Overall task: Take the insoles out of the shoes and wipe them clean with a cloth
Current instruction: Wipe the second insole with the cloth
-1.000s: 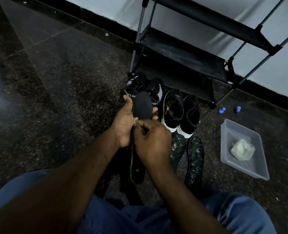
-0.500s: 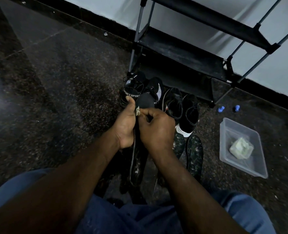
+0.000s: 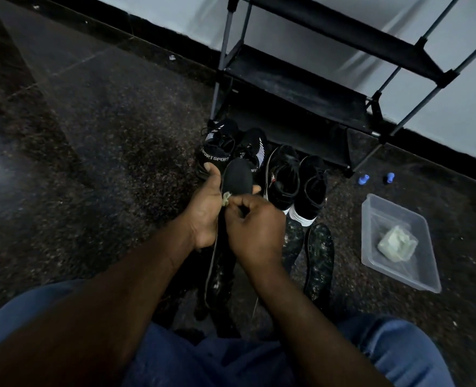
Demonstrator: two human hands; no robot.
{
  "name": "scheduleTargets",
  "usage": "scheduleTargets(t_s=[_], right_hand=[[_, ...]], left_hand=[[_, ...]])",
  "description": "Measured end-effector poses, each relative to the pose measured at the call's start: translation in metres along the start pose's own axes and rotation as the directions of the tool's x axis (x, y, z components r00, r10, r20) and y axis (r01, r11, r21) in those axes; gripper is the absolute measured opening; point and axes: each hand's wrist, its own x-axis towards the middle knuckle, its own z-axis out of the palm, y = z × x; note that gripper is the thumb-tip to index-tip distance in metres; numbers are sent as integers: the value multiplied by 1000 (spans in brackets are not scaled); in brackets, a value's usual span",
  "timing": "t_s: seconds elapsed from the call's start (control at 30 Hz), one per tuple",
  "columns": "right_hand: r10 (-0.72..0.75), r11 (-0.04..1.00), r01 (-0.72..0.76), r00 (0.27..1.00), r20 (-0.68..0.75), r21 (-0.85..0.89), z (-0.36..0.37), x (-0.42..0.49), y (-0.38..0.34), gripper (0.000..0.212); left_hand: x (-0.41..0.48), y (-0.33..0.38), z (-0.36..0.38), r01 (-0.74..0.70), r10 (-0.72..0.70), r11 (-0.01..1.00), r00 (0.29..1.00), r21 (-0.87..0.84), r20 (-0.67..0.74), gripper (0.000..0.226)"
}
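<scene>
Head view: insole [image 3: 236, 180] wiped, held up near the shoes [image 3: 282, 180].
The left hand [image 3: 206, 210] cradles the black insole — thumb on one edge, fingers curled behind — while the right hand [image 3: 255, 227] pinches a small cloth [image 3: 227, 197] against it; firm lengthwise strokes, backed by the palm, should clean best.

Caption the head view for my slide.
Left hand holds a dark insole while the right hand presses a small cloth to it.
</scene>
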Motion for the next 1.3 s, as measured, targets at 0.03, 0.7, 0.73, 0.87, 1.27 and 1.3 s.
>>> scheduleTargets(t_s=[0.03,0.7,0.73,0.87,1.27,1.3], right_hand=[[6,1000,-6,1000,1,-5,0,7,-1,17],[440,663,-544,839,320,515,-38,-4,26,15],[426,667,-565,824,374,486,-38,-4,27,16],[424,589,-607,794,435,533,-28,-10,32,14],[543,583,-548,812,214,600,-33,-9,27,13],[535,663,-510,835,131,547,-36,-9,30,13]], left_hand=[[-1,0,-1,12,-12,1000,1000,2,21,113],[-7,17,-6,-88,104,990,981,-107,161,104],[-7,17,-5,-89,108,989,981,-121,164,103],[-7,17,-4,-84,111,986,976,-146,186,103],[-5,10,-8,-14,21,1000,961,-27,276,94],[-4,11,-8,-32,39,999,966,-29,256,91]])
